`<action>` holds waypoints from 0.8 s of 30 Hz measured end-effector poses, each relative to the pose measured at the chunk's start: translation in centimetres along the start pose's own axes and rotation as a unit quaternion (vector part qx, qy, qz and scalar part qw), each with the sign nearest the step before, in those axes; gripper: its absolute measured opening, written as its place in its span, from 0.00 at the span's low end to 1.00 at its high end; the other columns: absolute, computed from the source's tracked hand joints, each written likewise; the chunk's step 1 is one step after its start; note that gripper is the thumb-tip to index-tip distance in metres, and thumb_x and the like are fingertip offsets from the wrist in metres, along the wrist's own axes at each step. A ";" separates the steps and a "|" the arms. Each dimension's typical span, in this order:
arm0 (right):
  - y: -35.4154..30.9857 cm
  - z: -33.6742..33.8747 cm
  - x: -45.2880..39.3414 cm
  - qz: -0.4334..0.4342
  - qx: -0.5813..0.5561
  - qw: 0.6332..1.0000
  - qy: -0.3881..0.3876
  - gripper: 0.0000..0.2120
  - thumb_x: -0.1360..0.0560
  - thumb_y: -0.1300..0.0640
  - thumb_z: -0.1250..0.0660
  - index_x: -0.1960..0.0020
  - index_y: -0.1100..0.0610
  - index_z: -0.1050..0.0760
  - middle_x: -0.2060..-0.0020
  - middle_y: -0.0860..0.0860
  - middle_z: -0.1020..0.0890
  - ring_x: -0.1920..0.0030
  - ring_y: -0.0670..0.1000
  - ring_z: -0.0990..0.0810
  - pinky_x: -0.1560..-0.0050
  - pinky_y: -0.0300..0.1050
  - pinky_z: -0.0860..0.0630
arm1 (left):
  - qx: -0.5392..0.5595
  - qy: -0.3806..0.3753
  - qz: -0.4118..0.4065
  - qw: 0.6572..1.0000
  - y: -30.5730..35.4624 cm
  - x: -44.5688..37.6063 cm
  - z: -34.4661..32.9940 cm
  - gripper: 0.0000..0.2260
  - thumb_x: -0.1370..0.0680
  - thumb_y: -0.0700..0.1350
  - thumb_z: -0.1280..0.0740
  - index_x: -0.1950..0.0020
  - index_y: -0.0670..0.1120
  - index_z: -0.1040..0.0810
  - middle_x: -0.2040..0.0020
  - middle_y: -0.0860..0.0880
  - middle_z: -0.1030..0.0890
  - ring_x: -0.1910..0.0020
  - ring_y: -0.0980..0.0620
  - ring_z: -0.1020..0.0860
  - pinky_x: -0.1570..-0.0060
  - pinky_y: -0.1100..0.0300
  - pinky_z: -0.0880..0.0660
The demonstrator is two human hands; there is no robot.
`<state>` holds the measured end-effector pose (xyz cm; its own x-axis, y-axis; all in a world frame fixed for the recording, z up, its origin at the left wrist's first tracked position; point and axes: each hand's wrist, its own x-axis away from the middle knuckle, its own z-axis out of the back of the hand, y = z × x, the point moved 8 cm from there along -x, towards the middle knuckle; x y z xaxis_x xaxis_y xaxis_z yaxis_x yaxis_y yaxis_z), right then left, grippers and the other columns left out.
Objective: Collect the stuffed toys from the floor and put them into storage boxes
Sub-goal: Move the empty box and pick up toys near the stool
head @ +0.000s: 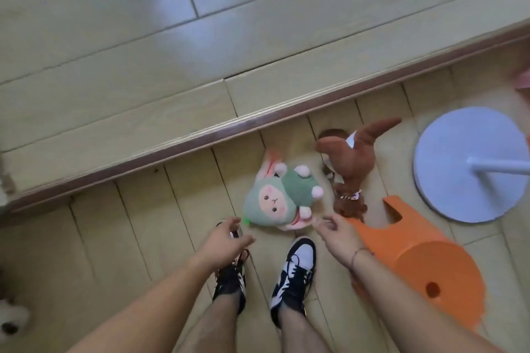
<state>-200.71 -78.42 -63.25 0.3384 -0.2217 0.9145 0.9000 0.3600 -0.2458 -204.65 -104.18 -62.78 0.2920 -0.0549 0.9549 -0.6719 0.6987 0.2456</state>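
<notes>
A green stuffed bunny (276, 198) with a pink face and pink ears lies on the wooden floor just ahead of my feet. To its right lies a brown stuffed toy (351, 163) with long ears or limbs and a small bow. My left hand (226, 241) reaches down, fingers loosely spread, holding nothing, a little short of the bunny's left side. My right hand (335, 231) reaches in from the right with relaxed fingers, its fingertips close to the bunny's pink foot, empty.
An orange plastic stool (424, 264) lies tipped over at my right. A round white stand base (459, 166) with a pole sits further right. A raised wooden step (200, 129) crosses behind the toys. A white fluffy object (11, 318) shows at the lower left edge.
</notes>
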 end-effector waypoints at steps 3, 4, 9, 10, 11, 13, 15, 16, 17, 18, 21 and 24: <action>0.5 -2.2 -7.5 0.009 0.025 1.000 0.006 0.25 0.28 0.48 0.30 0.35 0.54 0.29 0.40 0.52 0.21 0.41 0.53 0.23 0.38 0.46 0.29 | 0.046 -0.002 0.030 0.998 -2.8 -7.5 -1.8 0.37 0.27 0.52 0.27 0.23 0.46 0.40 0.27 0.43 0.33 0.32 0.46 0.30 0.37 0.56 0.29; 0.6 -2.5 -10.0 0.019 0.027 0.999 0.028 0.29 0.30 0.46 0.28 0.33 0.54 0.31 0.37 0.54 0.23 0.38 0.55 0.24 0.35 0.48 0.30 | 0.069 0.002 0.041 0.997 -3.6 -9.8 -2.4 0.38 0.27 0.53 0.27 0.23 0.47 0.42 0.27 0.43 0.33 0.32 0.45 0.29 0.35 0.52 0.29; -0.9 -2.9 -18.6 0.088 0.105 0.984 0.116 0.38 0.33 0.39 0.28 0.29 0.55 0.35 0.31 0.56 0.30 0.31 0.56 0.31 0.32 0.47 0.35 | 0.242 -0.019 0.111 0.964 -8.0 -17.8 -6.9 0.36 0.29 0.57 0.26 0.27 0.50 0.38 0.35 0.48 0.25 0.44 0.48 0.23 0.44 0.49 0.25; -0.6 -3.8 -19.9 0.087 0.107 0.986 0.097 0.37 0.34 0.38 0.27 0.32 0.53 0.32 0.34 0.54 0.26 0.34 0.56 0.27 0.34 0.47 0.32 | 0.280 -0.031 0.122 0.952 -8.6 -18.4 -7.9 0.34 0.29 0.57 0.26 0.28 0.50 0.36 0.35 0.48 0.25 0.42 0.47 0.23 0.42 0.46 0.25; -0.1 -4.4 -20.7 0.078 0.112 0.987 0.084 0.36 0.37 0.37 0.26 0.34 0.51 0.30 0.38 0.52 0.23 0.38 0.55 0.24 0.38 0.46 0.29 | 0.320 -0.032 0.129 0.938 -8.9 -18.8 -8.5 0.31 0.28 0.55 0.27 0.30 0.49 0.35 0.36 0.47 0.24 0.42 0.45 0.23 0.41 0.45 0.24; 1.2 -5.0 -21.2 0.067 0.111 0.990 0.063 0.38 0.42 0.34 0.25 0.38 0.52 0.27 0.45 0.50 0.19 0.44 0.54 0.21 0.45 0.44 0.25 | 0.403 -0.012 0.127 0.906 -8.9 -18.9 -8.9 0.25 0.26 0.49 0.27 0.33 0.47 0.32 0.40 0.46 0.22 0.44 0.43 0.20 0.46 0.44 0.21; 2.1 -5.0 -19.7 0.054 0.078 0.995 0.025 0.28 0.39 0.38 0.23 0.45 0.51 0.23 0.51 0.49 0.18 0.51 0.50 0.20 0.53 0.40 0.27 | 0.436 0.022 0.116 0.892 -8.5 -17.6 -8.0 0.21 0.26 0.47 0.27 0.37 0.47 0.30 0.42 0.45 0.20 0.47 0.42 0.19 0.53 0.43 0.19; 2.7 -4.8 -18.3 0.049 0.042 0.998 0.007 0.22 0.37 0.42 0.23 0.48 0.51 0.22 0.53 0.48 0.18 0.53 0.48 0.20 0.55 0.38 0.28 | 0.440 0.043 0.108 0.891 -7.9 -16.6 -7.1 0.24 0.27 0.47 0.26 0.35 0.48 0.32 0.41 0.45 0.21 0.46 0.42 0.19 0.53 0.44 0.19; 3.1 -4.5 -16.5 0.044 0.005 0.999 0.001 0.18 0.35 0.46 0.23 0.49 0.51 0.21 0.54 0.48 0.17 0.54 0.48 0.20 0.56 0.38 0.27 | 0.438 0.071 0.097 0.891 -7.4 -15.2 -5.9 0.31 0.29 0.48 0.25 0.31 0.48 0.35 0.38 0.45 0.22 0.45 0.42 0.20 0.52 0.44 0.19; 3.5 -4.0 -14.3 0.038 -0.047 0.998 0.004 0.16 0.34 0.49 0.23 0.50 0.53 0.21 0.54 0.48 0.17 0.54 0.48 0.19 0.55 0.39 0.24 | 0.427 0.100 0.080 0.895 -6.5 -13.5 -4.5 0.38 0.30 0.49 0.23 0.27 0.50 0.40 0.35 0.45 0.25 0.43 0.43 0.21 0.48 0.45 0.20; 3.9 -1.6 -5.2 0.015 -0.208 0.976 0.054 0.14 0.33 0.55 0.23 0.49 0.55 0.21 0.52 0.52 0.16 0.52 0.53 0.17 0.48 0.49 0.19 | 0.384 0.115 0.024 0.916 -1.4 -5.2 -1.3 0.45 0.32 0.53 0.22 0.23 0.53 0.45 0.31 0.44 0.28 0.39 0.42 0.22 0.39 0.41 0.26; 2.0 1.2 7.0 0.015 -0.324 0.939 0.116 0.11 0.29 0.59 0.26 0.48 0.58 0.23 0.53 0.52 0.17 0.54 0.52 0.18 0.58 0.33 0.21 | 0.322 -0.010 -0.015 0.946 5.7 5.9 -1.3 0.46 0.41 0.62 0.20 0.29 0.46 0.31 0.39 0.43 0.19 0.45 0.41 0.19 0.40 0.41 0.26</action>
<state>-196.85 -78.20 -56.93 0.3494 -0.4389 0.8278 0.8416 -0.2413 -0.4832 -205.90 -99.57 -55.97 0.3080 -0.0856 0.9475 -0.9414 0.1164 0.3165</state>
